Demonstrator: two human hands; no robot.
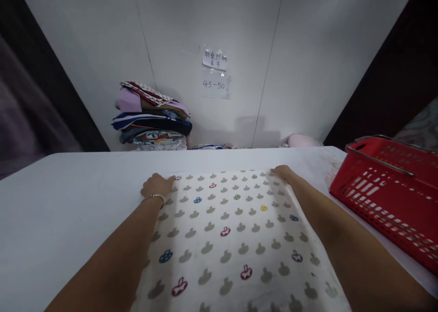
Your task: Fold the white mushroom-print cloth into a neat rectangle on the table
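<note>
A white cloth printed with grey mushroom shapes, a few of them outlined in red, blue, green or yellow, lies flat in front of me. Its near end runs out of the bottom of the view. At the far left corner, my left hand, with a bracelet on the wrist, is closed with thumb and fingers on the edge. My right hand pinches the far right corner, its fingers partly hidden. Both arms reach forward along the sides of the cloth.
The cloth lies on a white table. At right stands a red perforated basket with metal handles. Beyond the table's far edge is a stack of folded fabrics and a pink item. Paper signs hang on the wall.
</note>
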